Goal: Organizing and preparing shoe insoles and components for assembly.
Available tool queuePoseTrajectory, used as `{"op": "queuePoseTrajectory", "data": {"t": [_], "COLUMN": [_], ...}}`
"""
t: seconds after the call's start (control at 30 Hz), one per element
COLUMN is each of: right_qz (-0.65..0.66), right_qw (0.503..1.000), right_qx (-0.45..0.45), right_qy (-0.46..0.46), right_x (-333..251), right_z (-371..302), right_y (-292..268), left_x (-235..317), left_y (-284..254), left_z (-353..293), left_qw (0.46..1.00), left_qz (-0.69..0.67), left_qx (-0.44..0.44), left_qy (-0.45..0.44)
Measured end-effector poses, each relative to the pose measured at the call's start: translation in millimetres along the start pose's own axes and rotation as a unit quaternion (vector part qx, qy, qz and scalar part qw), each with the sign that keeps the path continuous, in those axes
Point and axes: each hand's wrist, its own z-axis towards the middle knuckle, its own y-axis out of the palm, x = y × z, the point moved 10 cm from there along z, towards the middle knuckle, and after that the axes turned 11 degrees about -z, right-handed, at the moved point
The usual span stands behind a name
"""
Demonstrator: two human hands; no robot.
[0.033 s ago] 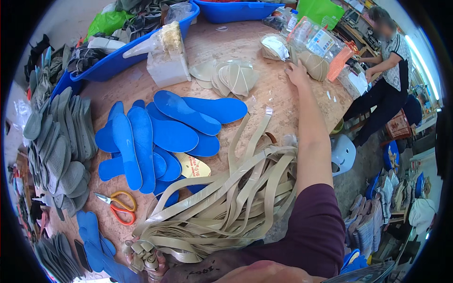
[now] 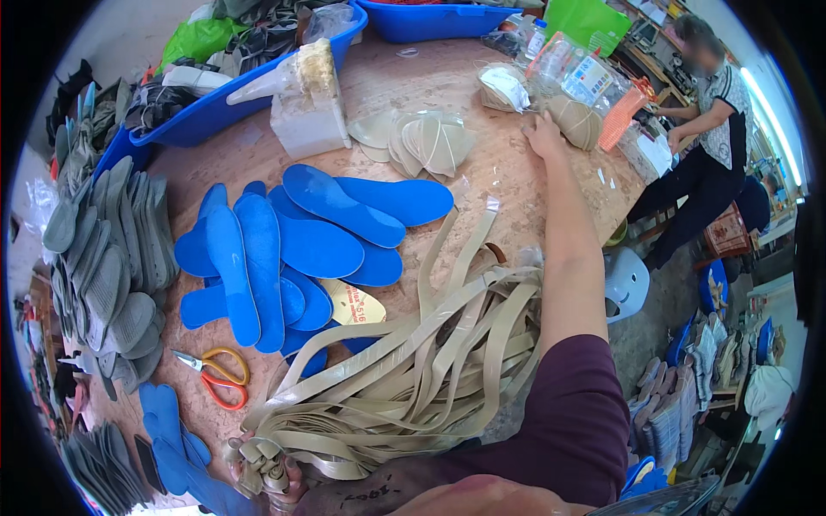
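My left hand (image 2: 292, 483) is closed around the gathered end of a big bundle of beige flat straps (image 2: 422, 378), low in the view. From there the straps fan out across the table toward my right arm. That arm reaches far forward, and my right hand (image 2: 544, 135) lies at the table's far right, fingers stretched out. Its fingertips are beside a tied stack of beige rounded pieces (image 2: 575, 120); whether they touch it I cannot tell. A second tied beige stack with white on top (image 2: 504, 88) sits just left of that hand.
Blue insoles (image 2: 323, 245) are heaped mid-table, with orange-handled scissors (image 2: 217, 377) nearer me. Grey soles (image 2: 120, 249) pile up at the left. Farther back are a white block-shaped container (image 2: 308, 125), fanned beige pieces (image 2: 423, 144) and a blue tub (image 2: 215, 112). A co-worker (image 2: 710, 120) stands at the right.
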Motion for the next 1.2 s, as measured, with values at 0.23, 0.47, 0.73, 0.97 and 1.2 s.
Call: {"op": "queuePoseTrajectory", "data": {"t": [0.23,0.47,0.73,0.97,1.2], "right_qz": [0.100,0.226,-0.128,0.426,0.770], "right_qw": [0.977,0.955,0.987,0.900,0.634], "right_qx": [0.184,0.061,0.101,0.089,-0.018], "right_qy": [-0.043,-0.182,0.005,0.030,0.072], "right_x": [-25.0,-123.6,-102.9,0.5,-3.9], "right_z": [-11.8,16.0,61.7,84.4,-4.1], "right_y": [-64.0,-78.1,-23.4,-17.0,-57.8], "left_x": [-2.1,0.5,3.8,1.0,4.3], "left_y": [0.2,0.2,-4.7,-4.9,-3.6], "left_z": [1.4,-1.3,-15.9,-17.8,-13.5], "left_qw": [1.000,1.000,0.999,0.999,0.998], "left_qz": [0.000,0.002,0.010,-0.001,-0.038], "left_qx": [0.002,0.004,0.014,0.025,0.046], "left_qy": [-0.007,-0.011,-0.028,-0.024,0.015]}}
